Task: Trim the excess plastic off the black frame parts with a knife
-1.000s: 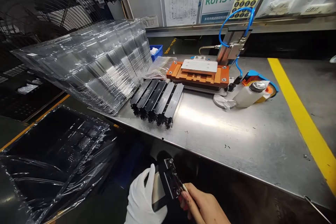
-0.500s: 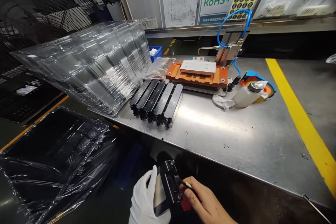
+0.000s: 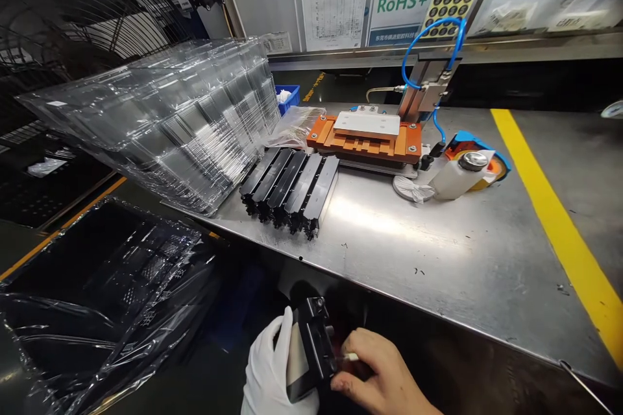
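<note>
Left grip point(image 3: 267, 366): tight on my block point(image 3: 314, 345).
Right grip point(image 3: 382, 366): pinching a stick point(image 3: 351, 357).
Block: likely stiff, slippery (I'd hold its sides).

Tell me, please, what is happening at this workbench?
A person holds a black part in the gloved left hand, in front of the metal table. The bare right hand grips a slim pale object, mostly hidden, close to the part's side. On the table, a row of similarly black pieces lies near the orange fixture.
</note>
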Motion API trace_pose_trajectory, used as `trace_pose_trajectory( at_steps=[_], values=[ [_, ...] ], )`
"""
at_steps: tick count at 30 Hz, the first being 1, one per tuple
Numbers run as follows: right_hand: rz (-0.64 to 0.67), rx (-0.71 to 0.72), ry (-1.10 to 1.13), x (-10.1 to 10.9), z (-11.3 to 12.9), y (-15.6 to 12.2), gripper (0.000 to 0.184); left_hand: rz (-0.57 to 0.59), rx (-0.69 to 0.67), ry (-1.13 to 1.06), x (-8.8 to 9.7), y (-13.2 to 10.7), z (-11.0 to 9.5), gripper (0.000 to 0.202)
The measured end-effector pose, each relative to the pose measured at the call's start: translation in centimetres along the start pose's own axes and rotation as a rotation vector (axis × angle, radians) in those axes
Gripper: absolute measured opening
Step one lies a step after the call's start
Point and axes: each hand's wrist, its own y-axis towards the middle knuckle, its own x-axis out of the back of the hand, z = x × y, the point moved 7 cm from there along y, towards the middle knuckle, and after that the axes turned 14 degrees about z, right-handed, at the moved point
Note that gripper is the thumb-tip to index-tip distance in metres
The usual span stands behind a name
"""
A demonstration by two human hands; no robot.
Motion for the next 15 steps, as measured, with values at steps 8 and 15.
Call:
trace_pose_trajectory(
  at_steps=[8, 15],
  values=[
    [-0.184, -0.318, 0.558, -1.0, -6.3, -1.6, 0.05, 0.063, 0.148, -0.107, -0.3, -0.1, 2.2, 0.092],
    [-0.292, -0.568, 0.491, -1.8, -14.9, -4.1, 0.078, 0.142, 0.165, -0.134, -0.3, 0.0, 2.5, 0.094]
  ],
)
